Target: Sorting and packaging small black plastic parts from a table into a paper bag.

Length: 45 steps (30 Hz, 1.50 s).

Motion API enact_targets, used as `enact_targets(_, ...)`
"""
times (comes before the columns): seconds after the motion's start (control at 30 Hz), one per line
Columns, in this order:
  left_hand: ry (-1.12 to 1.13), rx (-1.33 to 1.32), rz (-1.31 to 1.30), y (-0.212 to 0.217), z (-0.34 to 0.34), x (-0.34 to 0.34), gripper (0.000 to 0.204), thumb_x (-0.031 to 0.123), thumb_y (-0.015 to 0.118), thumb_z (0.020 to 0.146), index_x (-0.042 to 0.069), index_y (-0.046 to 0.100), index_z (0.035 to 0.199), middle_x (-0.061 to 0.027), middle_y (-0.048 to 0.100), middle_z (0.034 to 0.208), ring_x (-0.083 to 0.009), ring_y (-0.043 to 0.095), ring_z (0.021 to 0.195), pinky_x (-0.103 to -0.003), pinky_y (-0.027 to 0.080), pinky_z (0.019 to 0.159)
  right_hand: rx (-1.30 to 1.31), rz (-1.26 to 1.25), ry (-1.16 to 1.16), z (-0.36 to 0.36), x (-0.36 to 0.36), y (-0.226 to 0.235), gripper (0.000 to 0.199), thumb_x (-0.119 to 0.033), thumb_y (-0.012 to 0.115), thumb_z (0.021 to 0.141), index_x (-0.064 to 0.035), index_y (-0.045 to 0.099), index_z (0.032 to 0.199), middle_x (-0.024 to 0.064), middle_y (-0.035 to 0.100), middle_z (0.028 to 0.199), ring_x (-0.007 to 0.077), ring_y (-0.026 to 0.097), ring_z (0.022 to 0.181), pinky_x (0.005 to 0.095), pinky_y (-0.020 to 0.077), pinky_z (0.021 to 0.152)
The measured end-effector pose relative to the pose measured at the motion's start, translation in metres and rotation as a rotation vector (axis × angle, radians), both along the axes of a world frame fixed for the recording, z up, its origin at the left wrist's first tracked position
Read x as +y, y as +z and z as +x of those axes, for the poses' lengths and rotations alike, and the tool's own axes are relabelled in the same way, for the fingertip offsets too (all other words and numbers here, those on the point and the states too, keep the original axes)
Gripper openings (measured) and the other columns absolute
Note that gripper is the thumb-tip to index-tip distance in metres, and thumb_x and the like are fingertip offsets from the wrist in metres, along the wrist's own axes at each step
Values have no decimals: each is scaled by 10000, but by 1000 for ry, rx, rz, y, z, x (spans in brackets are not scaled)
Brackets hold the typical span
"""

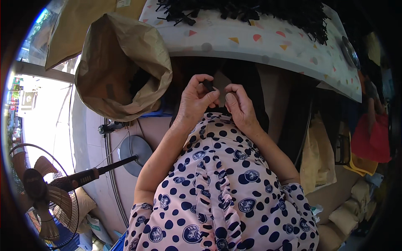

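Note:
In front of my body, above my lap, my left hand (197, 97) pinches a small black piece (208, 85) between thumb and fingers. Its exact kind is too small and dark to make out. Close beside it, a little apart, my right hand (240, 105) is curled with thumb against forefinger; whatever it may hold is hidden. A heap of similar-looking short black pieces (251, 10) lies on the table (184, 39), beyond both hands. Left of my left hand stands a large open brown paper bag (155, 48), with something dark inside.
A fan (35, 184) stands at the lower left, near a round grey base (136, 157). A round metal dish (351, 53) sits at the table's right end. On the right are a brown paper sack (318, 154), a red cloth (370, 140) and a yellow container (363, 164).

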State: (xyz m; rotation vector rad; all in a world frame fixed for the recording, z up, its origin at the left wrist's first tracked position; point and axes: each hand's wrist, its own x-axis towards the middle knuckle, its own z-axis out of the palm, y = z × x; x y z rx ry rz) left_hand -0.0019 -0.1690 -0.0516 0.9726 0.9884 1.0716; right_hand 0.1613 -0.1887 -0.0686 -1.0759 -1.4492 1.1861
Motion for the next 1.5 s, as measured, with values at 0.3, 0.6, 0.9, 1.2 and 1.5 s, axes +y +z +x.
enact_targets(0.3, -88, 607, 230, 2, 14, -6, 281, -12, 597, 807, 34, 466, 1051, -51, 546, 666, -98, 550, 593, -263, 447, 540, -178, -33, 142, 7, 9, 13, 185, -153, 453, 984, 15, 532, 994, 156, 623, 714, 226, 658, 652, 312, 498, 581)
enact_targets(0.6, -57, 888, 460, -1, 10, -4, 279, 5, 567, 782, 44, 474, 1042, -177, 609, 836, -367, 612, 730, -406, 484, 631, -190, -48, 83, -6, 13, 1, 164, -157, 466, 975, -13, 541, 955, 165, 589, 665, 253, 601, 556, 343, 459, 527)
enact_targets(0.9, 97, 306, 288, -1, 5, 3, 243, 17, 548, 869, 70, 496, 1101, -44, 586, 823, -122, 561, 640, -235, 445, 567, 114, -111, 69, -12, 21, -8, 195, -198, 454, 998, -32, 556, 1009, -1, 566, 743, 54, 453, 528, 186, 352, 468)
enact_targets(1.2, 13, -315, -188, 6, -11, 0, 353, 70, 416, 959, 108, 467, 1306, -55, 592, 890, -99, 542, 679, -197, 417, 576, 339, -210, 147, -7, 30, 1, 181, -148, 583, 935, -51, 553, 1085, 9, 613, 777, 36, 463, 510, 152, 328, 432)
enact_targets(1.5, -403, -470, -175, -6, -13, -6, 364, 104, 487, 958, 75, 461, 1321, -71, 577, 931, -103, 572, 713, -169, 460, 611, 406, -486, 373, 14, 36, -2, 218, -163, 617, 915, -24, 578, 1078, 14, 603, 777, 37, 531, 590, 132, 326, 438)
